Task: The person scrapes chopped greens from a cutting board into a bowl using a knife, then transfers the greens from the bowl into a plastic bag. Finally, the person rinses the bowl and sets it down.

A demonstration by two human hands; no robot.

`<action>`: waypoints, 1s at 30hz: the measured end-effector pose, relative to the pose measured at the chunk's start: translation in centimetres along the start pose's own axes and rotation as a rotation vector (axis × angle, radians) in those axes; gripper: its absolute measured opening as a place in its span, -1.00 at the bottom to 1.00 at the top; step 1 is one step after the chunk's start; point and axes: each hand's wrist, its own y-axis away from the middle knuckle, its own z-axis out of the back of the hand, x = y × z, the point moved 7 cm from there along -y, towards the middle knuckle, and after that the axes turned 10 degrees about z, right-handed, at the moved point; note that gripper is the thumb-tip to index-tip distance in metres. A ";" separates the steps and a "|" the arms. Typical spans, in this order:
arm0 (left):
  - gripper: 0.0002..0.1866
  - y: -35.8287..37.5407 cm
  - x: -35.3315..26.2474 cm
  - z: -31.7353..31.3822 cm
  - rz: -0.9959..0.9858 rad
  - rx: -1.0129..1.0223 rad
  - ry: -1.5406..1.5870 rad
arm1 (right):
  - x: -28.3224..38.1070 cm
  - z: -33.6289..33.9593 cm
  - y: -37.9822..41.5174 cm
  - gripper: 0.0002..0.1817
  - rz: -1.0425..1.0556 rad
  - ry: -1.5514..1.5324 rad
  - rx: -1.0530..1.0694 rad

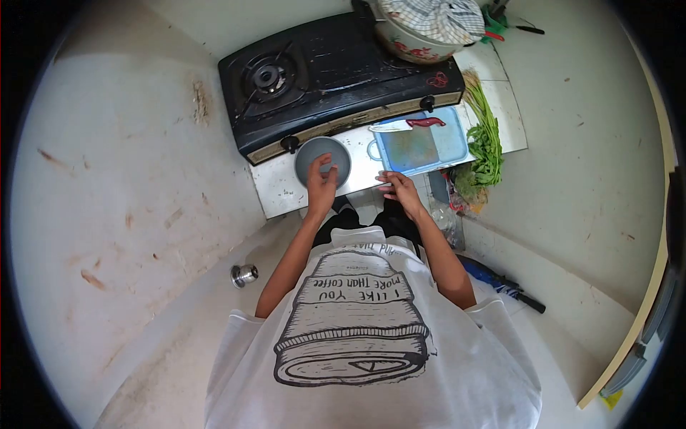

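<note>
My left hand (pixel 321 176) reaches over a grey bowl (pixel 344 159), its fingers loosely curved and apart with nothing visible in them. The bowl stands at the counter's front edge, below the stove's left knob. My right hand (pixel 401 193) hovers at the near edge of a blue cutting board (pixel 451 139), fingers bent and spread, holding nothing that shows. A knife with a red handle (pixel 426 122) and a pale blade lies along the board's far side. Leafy green stalks with roots (pixel 487 136) lie to the right of the board.
A black two-burner gas stove (pixel 325 64) fills the back of the white-tiled counter (pixel 279 187). On its right burner sits a large pot (pixel 407 48) topped with a checked cloth (pixel 436 18). Walls close in on both sides. A shiny metal object (pixel 244 275) is at the lower left.
</note>
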 end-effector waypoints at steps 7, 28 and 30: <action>-0.64 -1.3 -2.0 -10.0 0.084 0.287 -0.095 | 2.2 5.3 1.0 -0.61 0.066 -0.021 -0.063; -0.70 -1.2 -5.0 -36.8 0.208 0.556 -0.071 | 17.0 37.6 -3.5 -0.75 0.607 0.650 -0.538; -0.69 -1.0 -4.8 -37.2 0.228 0.516 -0.039 | 18.5 38.0 -5.0 -0.75 0.674 0.794 -0.560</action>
